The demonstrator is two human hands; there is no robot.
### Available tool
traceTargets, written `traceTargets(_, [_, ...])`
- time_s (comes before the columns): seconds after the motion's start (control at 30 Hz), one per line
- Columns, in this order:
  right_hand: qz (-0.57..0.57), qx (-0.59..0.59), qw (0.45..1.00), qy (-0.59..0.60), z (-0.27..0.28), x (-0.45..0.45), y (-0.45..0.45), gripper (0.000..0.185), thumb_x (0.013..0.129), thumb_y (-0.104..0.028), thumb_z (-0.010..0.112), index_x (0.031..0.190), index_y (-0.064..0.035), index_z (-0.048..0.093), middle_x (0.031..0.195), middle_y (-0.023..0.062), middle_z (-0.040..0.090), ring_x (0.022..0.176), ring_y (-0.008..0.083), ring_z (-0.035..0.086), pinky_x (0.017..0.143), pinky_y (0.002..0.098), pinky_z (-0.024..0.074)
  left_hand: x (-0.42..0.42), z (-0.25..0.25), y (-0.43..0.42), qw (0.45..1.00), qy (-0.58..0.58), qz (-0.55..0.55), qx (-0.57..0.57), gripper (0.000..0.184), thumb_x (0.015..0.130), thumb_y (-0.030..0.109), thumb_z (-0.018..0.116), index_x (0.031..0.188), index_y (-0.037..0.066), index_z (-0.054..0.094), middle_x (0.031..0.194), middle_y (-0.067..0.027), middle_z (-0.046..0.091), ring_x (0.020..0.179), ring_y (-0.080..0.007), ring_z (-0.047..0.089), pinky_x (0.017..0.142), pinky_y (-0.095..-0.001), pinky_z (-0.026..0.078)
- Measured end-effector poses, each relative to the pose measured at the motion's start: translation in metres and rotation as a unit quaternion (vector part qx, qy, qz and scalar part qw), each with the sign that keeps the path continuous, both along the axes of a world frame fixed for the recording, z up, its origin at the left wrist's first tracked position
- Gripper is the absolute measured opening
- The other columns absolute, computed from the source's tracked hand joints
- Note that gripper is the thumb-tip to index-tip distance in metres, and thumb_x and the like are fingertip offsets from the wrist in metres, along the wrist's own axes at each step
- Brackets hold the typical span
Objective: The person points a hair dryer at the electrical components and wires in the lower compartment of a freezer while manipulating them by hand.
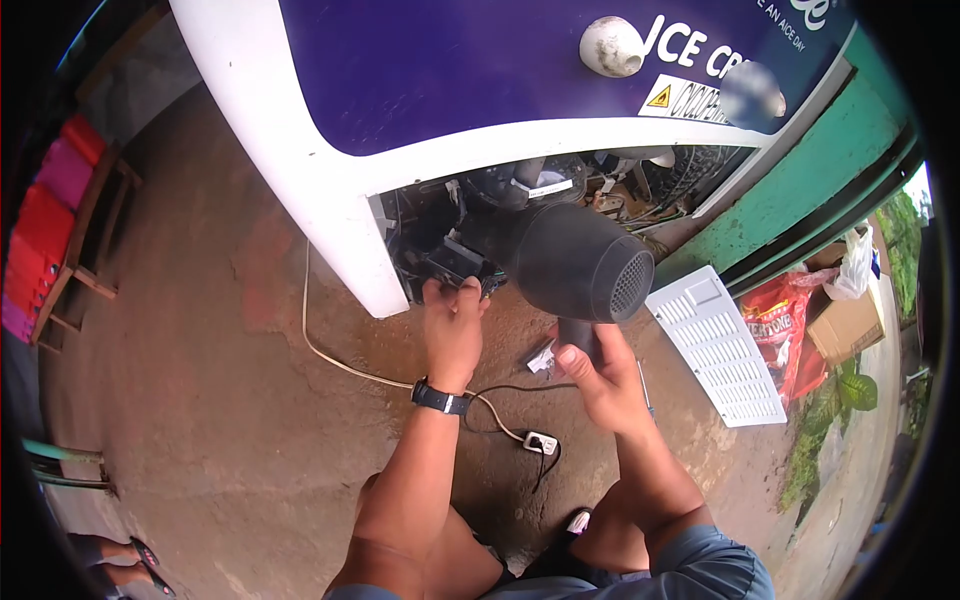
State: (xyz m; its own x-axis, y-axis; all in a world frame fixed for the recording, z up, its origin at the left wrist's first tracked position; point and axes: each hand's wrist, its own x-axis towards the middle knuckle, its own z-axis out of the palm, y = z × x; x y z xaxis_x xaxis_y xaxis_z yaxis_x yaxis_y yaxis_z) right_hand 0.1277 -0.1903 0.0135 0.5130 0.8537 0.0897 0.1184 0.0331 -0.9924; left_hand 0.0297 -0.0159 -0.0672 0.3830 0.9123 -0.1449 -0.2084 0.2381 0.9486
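hair dryer, black and matte with a fat round barrel, is up in front of the open lower bay of a white and purple freezer. its round mesh grille faces near and right, and its other end points far and left, towards the bay. the right hand holds the dryer's handle from the near side, thumb on the near face and fingers curled round behind; how tightly they close, i cannot tell.

the left hand is at the bay's near left corner, thumb and forefinger pinching the near edge of a smooth, boxy black part with thin wires about it; the other fingers are partly hidden. a dark watch wraps the left wrist. inside the bay are a rounded dark metal part and tangled wires.

on the rough, brown, damp-looking concrete floor, a pale cable curves to a white socket block on the near side. to the right lies a flat white panel cut with rows of slots, and beyond it a crinkled red plastic bag beside a brown cardboard box.
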Motion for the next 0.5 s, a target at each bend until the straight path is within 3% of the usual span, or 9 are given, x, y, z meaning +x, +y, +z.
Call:
traceTargets(0.1, [-0.004,0.011,0.998,-0.062,0.007,0.003,0.004,0.052,0.101,-0.021,0.072,0.145,-0.002,0.053,0.117,0.0078,0.064,0.102,0.0164,0.059,0.092,0.0328,0.0489,0.001,-0.005,-0.001,1.0,-0.01,0.017,0.02,0.036,0.104,0.028,0.063,0.125,0.002,0.049,0.101,-0.0045,0.067,0.086,-0.0139,0.07,0.078,-0.0257,0.055])
traceTargets(0.27, [-0.005,0.0,0.982,-0.19,0.021,0.003,0.007,0.048,0.101,-0.019,0.072,0.142,-0.0003,0.056,0.117,0.0108,0.065,0.103,0.019,0.06,0.093,0.034,0.0489,0.001,-0.004,-0.002,0.999,-0.012,0.01,0.045,0.036,0.105,0.026,0.062,0.126,0.0,0.048,0.098,-0.0044,0.067,0.089,-0.0133,0.069,0.08,-0.0264,0.055])
traceTargets(0.3, [0.003,-0.001,0.981,-0.191,0.024,0.002,0.007,0.048,0.101,-0.019,0.072,0.142,-0.0003,0.056,0.117,0.0108,0.065,0.103,0.019,0.06,0.093,0.034,0.0489,0.004,-0.005,-0.001,0.998,-0.027,0.028,0.043,0.048,0.103,0.028,0.065,0.128,-0.008,0.045,0.094,-0.0083,0.072,0.082,-0.0155,0.069,0.076,-0.0303,0.056])
traceTargets(0.37, [-0.021,0.011,0.972,-0.234,0.027,0.001,0.006,0.043,0.101,-0.019,0.072,0.137,0.0007,0.059,0.116,0.0114,0.066,0.103,0.0206,0.061,0.093,0.0345,0.0494,0.003,-0.009,0.001,0.999,0.012,0.027,0.04,0.049,0.102,0.029,0.066,0.126,-0.008,0.045,0.092,-0.0086,0.072,0.081,-0.0168,0.07,0.074,-0.0318,0.055])
traceTargets(0.43, [-0.02,0.001,0.979,-0.201,0.03,-0.002,0.001,0.041,0.1,-0.018,0.072,0.134,0.0011,0.06,0.114,0.0111,0.067,0.101,0.0205,0.062,0.092,0.0339,0.0496,0.004,-0.012,0.002,0.998,0.045,0.026,0.046,0.052,0.099,0.035,0.067,0.121,-0.007,0.047,0.085,-0.0088,0.07,0.078,-0.0219,0.069,0.069,-0.0368,0.052])
traceTargets(0.5, [-0.038,-0.005,0.985,-0.17,0.029,-0.003,-0.001,0.035,0.101,-0.018,0.072,0.128,0.0015,0.062,0.107,0.0091,0.067,0.096,0.019,0.061,0.088,0.0319,0.0495,0.005,-0.016,0.003,0.997,0.055,0.029,0.054,0.044,0.101,0.028,0.067,0.12,-0.006,0.047,0.089,-0.0073,0.069,0.081,-0.0171,0.069,0.074,-0.0323,0.055])
